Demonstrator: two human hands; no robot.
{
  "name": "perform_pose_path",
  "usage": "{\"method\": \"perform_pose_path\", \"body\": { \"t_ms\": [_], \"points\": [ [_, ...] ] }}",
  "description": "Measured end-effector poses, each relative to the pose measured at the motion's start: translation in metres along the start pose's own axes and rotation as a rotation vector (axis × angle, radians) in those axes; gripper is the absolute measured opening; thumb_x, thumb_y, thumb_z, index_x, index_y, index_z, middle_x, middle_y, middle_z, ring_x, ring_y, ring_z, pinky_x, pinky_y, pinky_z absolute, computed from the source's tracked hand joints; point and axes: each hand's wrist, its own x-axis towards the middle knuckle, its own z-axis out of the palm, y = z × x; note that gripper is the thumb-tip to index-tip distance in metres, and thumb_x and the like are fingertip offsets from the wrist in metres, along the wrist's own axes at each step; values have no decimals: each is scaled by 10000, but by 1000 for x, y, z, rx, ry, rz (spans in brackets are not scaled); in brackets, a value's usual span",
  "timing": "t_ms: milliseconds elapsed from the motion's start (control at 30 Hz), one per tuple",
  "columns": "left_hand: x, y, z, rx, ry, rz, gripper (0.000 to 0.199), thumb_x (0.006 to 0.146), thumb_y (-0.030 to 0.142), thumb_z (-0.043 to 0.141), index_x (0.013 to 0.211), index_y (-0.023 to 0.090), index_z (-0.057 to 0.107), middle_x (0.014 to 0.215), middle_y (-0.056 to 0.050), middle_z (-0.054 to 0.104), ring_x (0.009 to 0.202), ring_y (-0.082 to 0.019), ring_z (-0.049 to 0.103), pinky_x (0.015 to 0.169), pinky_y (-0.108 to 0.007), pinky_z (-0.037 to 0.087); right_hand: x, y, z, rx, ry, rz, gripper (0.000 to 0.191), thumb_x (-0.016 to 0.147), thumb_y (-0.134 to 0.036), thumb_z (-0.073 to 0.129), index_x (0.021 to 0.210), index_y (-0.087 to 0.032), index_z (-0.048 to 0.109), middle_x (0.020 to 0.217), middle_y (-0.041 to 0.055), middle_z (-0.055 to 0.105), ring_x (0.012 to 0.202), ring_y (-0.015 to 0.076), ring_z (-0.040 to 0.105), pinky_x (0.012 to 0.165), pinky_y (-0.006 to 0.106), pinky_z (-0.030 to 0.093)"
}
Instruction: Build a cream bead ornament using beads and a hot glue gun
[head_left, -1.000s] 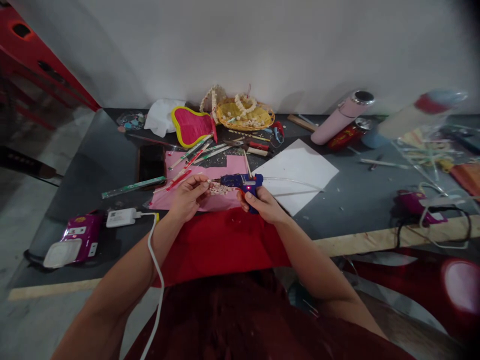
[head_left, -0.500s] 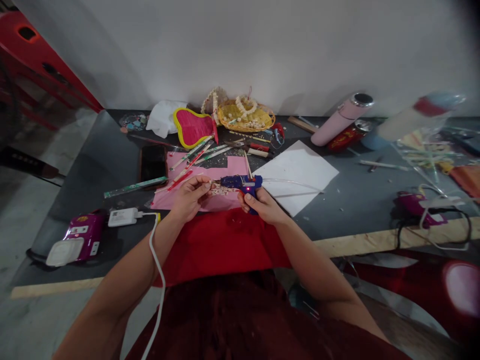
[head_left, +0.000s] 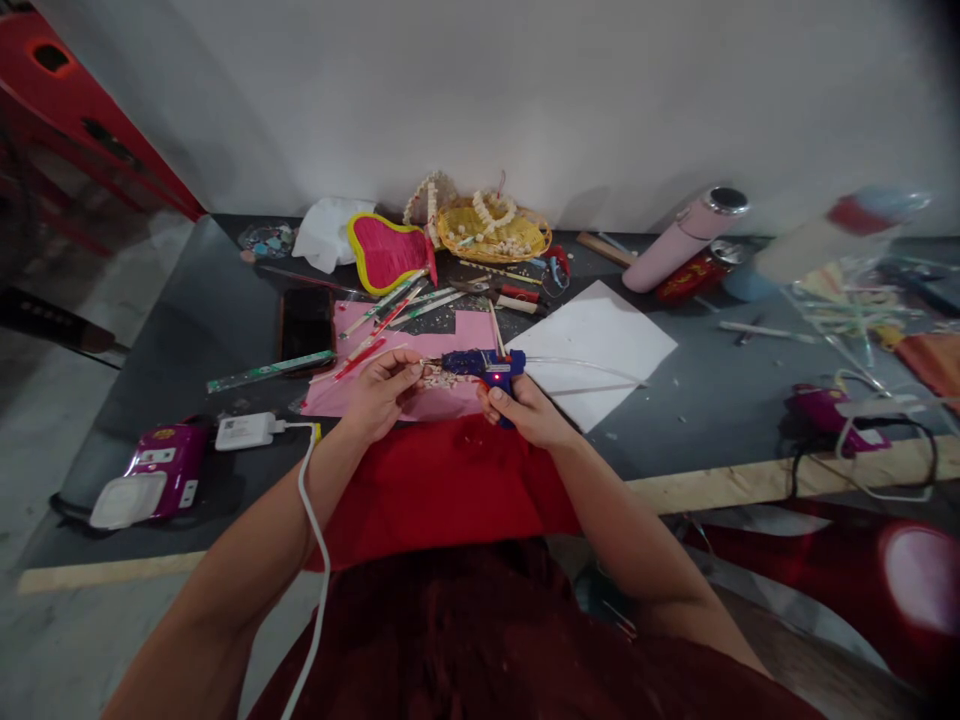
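Note:
A blue glue gun (head_left: 499, 372) with a lit red light and a clear glue stick out of its back is gripped in my right hand (head_left: 525, 408). Its nozzle points left, to the fingertips of my left hand (head_left: 386, 393). Thumb and fingers of that hand are pinched together at the nozzle tip; what they hold is too small to make out. Small pale pieces (head_left: 442, 378) lie just under the nozzle, above pink paper (head_left: 330, 400). Red cloth (head_left: 457, 490) spreads below both hands.
White paper (head_left: 600, 350) lies right of the glue gun. Behind are a yellow basket (head_left: 457, 245), a pink heart-shaped piece (head_left: 386, 255), a pink flask (head_left: 679, 245) and a red can (head_left: 694, 275). Left are a phone (head_left: 306, 325), a white adapter (head_left: 246, 431) and a purple power strip (head_left: 169, 460).

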Motion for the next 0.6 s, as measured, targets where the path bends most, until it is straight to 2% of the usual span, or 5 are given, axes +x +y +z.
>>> {"method": "perform_pose_path", "body": {
  "t_ms": [133, 600],
  "points": [
    [-1, 0, -1, 7, -3, -3, 171, 693, 200, 718, 837, 173, 628, 773, 9, 628, 628, -57, 556, 604, -172, 463, 0, 1, 0, 69, 16, 7, 250, 898, -428, 474, 1012, -207, 446, 680, -35, 431, 546, 77, 407, 525, 240, 402],
    [0, -1, -2, 6, -17, 10, 171, 702, 194, 712, 849, 173, 627, 779, -1, 632, 615, -59, 549, 598, -185, 457, -1, 6, -1, 75, 37, 26, 246, 889, -425, 489, 980, -200, 452, 686, -28, 440, 560, 84, 424, 538, 258, 408]
  ]
}}
